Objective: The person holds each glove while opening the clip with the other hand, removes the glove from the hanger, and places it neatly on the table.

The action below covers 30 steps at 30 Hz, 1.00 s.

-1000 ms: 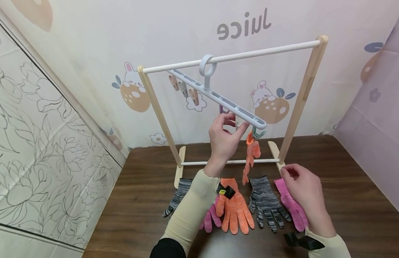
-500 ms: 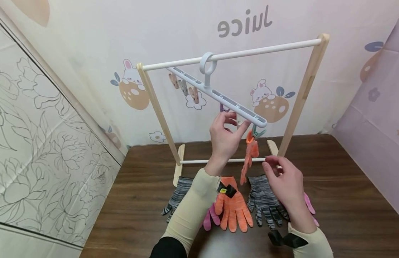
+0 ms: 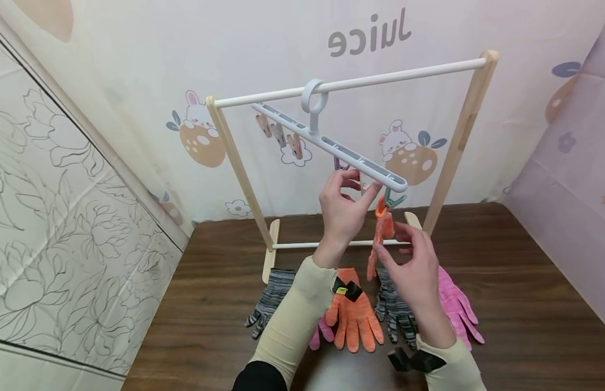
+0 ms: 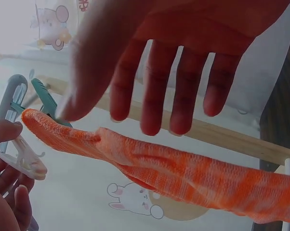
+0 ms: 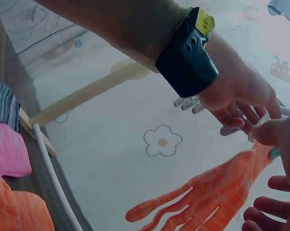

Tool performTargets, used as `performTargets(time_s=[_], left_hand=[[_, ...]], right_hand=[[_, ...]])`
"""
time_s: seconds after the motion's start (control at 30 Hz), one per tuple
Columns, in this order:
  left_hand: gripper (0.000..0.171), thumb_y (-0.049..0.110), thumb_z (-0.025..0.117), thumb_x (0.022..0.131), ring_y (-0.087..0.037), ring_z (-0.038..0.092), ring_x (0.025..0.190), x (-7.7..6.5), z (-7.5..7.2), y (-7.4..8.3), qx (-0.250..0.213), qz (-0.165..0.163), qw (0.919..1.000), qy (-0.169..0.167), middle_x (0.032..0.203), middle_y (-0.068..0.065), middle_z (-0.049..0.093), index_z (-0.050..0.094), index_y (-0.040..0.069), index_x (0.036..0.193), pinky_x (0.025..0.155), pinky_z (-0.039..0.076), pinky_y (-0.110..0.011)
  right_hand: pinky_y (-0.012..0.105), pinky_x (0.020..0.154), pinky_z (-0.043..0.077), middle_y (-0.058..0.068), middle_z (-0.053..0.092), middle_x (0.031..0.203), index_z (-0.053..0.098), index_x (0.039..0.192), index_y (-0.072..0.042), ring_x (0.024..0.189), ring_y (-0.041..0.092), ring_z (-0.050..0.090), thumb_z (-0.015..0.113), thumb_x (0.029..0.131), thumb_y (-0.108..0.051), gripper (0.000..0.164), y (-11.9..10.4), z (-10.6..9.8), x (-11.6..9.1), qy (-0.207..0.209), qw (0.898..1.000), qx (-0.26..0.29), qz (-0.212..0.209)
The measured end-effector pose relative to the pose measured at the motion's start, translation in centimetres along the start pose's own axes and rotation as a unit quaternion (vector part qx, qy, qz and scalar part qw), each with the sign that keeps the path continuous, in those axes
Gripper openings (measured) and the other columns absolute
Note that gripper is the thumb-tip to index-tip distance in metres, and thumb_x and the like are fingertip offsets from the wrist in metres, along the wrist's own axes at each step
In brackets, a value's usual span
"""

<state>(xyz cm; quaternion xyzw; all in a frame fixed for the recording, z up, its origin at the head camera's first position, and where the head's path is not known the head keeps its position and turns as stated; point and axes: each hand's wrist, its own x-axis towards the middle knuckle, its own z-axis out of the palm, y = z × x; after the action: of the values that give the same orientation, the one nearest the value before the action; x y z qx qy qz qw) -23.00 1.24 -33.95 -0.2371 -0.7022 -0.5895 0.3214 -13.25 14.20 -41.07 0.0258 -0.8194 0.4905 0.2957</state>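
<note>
A grey-white clip hanger (image 3: 341, 149) hangs by its ring from the rack's top bar. My left hand (image 3: 344, 209) is raised under its near half, and thumb and fingers pinch a white clothespin (image 4: 33, 163). At the near end a green clothespin (image 3: 393, 200) holds an orange knit glove (image 3: 382, 231) by its cuff, fingers dangling. My right hand (image 3: 412, 266) is beside that glove, fingers extended and spread. In the left wrist view its thumb tip overlaps the green clothespin, and the other fingers reach over the glove.
A wooden rack (image 3: 470, 127) with white bars stands at the table's back. On the dark wood table (image 3: 195, 320) lie grey striped (image 3: 273, 298), orange (image 3: 355, 320) and pink (image 3: 460, 304) gloves in a row. Several unused clothespins (image 3: 279, 134) hang from the hanger's far half.
My right hand has moved left and slightly up, from above the pink glove to beside the hanging orange glove. My left hand has stayed at the white clothespin.
</note>
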Motion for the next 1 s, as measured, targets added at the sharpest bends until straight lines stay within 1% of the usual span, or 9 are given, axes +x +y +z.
performTargets(time_s=[0.1, 0.2, 0.33, 0.4, 0.5, 0.6, 0.7, 0.83, 1.0], left_hand=[[0.033, 0.024, 0.081, 0.085, -0.005, 0.059, 0.084, 0.1, -0.1, 0.0, 0.001, 0.001, 1.0, 0.002, 0.097, -0.003, 0.063, 0.064, 0.004, 0.106, 0.057, 0.051, -0.021], [0.032, 0.024, 0.081, 0.085, -0.005, 0.059, 0.084, 0.1, -0.2, 0.0, 0.002, 0.0, 1.0, 0.005, 0.097, -0.003, 0.064, 0.064, 0.006, 0.106, 0.057, 0.051, -0.021], [0.033, 0.024, 0.081, 0.085, -0.005, 0.059, 0.083, 0.2, -0.3, 0.0, 0.002, -0.001, 1.0, 0.006, 0.097, -0.003, 0.064, 0.064, 0.005, 0.106, 0.057, 0.051, -0.021], [0.033, 0.023, 0.081, 0.085, -0.006, 0.059, 0.083, 0.2, -0.3, 0.0, 0.0, -0.001, 1.0, 0.007, 0.096, -0.003, 0.063, 0.064, 0.004, 0.106, 0.057, 0.051, -0.022], [0.032, 0.023, 0.081, 0.085, -0.006, 0.06, 0.083, 0.2, -0.2, 0.0, 0.0, 0.0, 1.0, 0.007, 0.096, -0.003, 0.063, 0.064, 0.005, 0.105, 0.056, 0.051, -0.022], [0.032, 0.023, 0.081, 0.085, -0.007, 0.059, 0.083, 0.1, -0.2, 0.0, -0.002, 0.001, 1.0, 0.006, 0.098, -0.002, 0.064, 0.064, 0.007, 0.105, 0.056, 0.051, -0.022], [0.033, 0.024, 0.081, 0.085, -0.008, 0.059, 0.084, 0.0, -0.1, 0.0, -0.002, 0.001, 1.0, 0.002, 0.099, -0.002, 0.064, 0.064, 0.006, 0.106, 0.056, 0.051, -0.022], [0.034, 0.024, 0.081, 0.085, -0.009, 0.059, 0.085, -0.1, -0.2, 0.0, -0.002, -0.003, 1.0, 0.0, 0.101, -0.003, 0.064, 0.064, 0.006, 0.108, 0.056, 0.051, -0.022], [0.037, 0.023, 0.082, 0.085, -0.007, 0.058, 0.086, -0.3, -0.2, -0.1, -0.008, -0.007, 0.9999, 0.0, 0.103, -0.004, 0.064, 0.062, 0.008, 0.112, 0.057, 0.051, -0.022]], right_hand=[[0.023, 0.081, 0.043, 0.014, 0.056, 0.12, 0.056, 0.133, -0.002, 0.105, 0.026, 0.055, 0.084, 0.081, -0.02, 0.061, -0.4, 0.6, 0.2, 0.009, 1.0, -0.001, -0.001], [0.026, 0.08, 0.044, 0.013, 0.055, 0.12, 0.056, 0.132, -0.001, 0.104, 0.026, 0.055, 0.085, 0.08, -0.024, 0.063, -0.7, 1.1, 0.4, 0.011, 1.0, -0.009, 0.009], [0.023, 0.079, 0.044, 0.013, 0.056, 0.117, 0.056, 0.129, -0.001, 0.101, 0.025, 0.056, 0.085, 0.08, -0.023, 0.061, -0.7, 1.7, 0.6, 0.014, 1.0, -0.015, 0.021], [0.02, 0.077, 0.043, 0.013, 0.057, 0.114, 0.057, 0.126, 0.0, 0.098, 0.025, 0.058, 0.084, 0.08, -0.021, 0.058, -0.7, 1.9, 0.7, 0.02, 1.0, -0.014, 0.019], [0.015, 0.075, 0.043, 0.013, 0.06, 0.108, 0.06, 0.12, 0.001, 0.092, 0.023, 0.061, 0.081, 0.082, -0.015, 0.046, -0.5, 2.1, 0.8, 0.037, 0.999, -0.006, 0.007], [0.011, 0.072, 0.044, 0.012, 0.063, 0.099, 0.064, 0.11, 0.001, 0.086, 0.018, 0.06, 0.078, 0.084, -0.009, 0.031, -0.4, 2.1, 0.8, 0.057, 0.998, 0.001, -0.006], [0.01, 0.07, 0.045, 0.01, 0.064, 0.092, 0.066, 0.101, 0.001, 0.08, 0.011, 0.058, 0.075, 0.085, -0.005, 0.019, -0.2, 2.0, 0.8, 0.073, 0.997, 0.005, -0.011], [0.011, 0.069, 0.046, 0.008, 0.065, 0.088, 0.067, 0.097, 0.001, 0.077, 0.005, 0.056, 0.073, 0.085, -0.003, 0.013, -0.2, 1.9, 0.7, 0.084, 0.996, 0.001, -0.011], [0.011, 0.067, 0.044, 0.007, 0.065, 0.086, 0.068, 0.095, 0.0, 0.074, 0.002, 0.056, 0.072, 0.085, -0.002, 0.011, -0.2, 1.8, 0.5, 0.083, 0.996, 0.002, -0.02]])
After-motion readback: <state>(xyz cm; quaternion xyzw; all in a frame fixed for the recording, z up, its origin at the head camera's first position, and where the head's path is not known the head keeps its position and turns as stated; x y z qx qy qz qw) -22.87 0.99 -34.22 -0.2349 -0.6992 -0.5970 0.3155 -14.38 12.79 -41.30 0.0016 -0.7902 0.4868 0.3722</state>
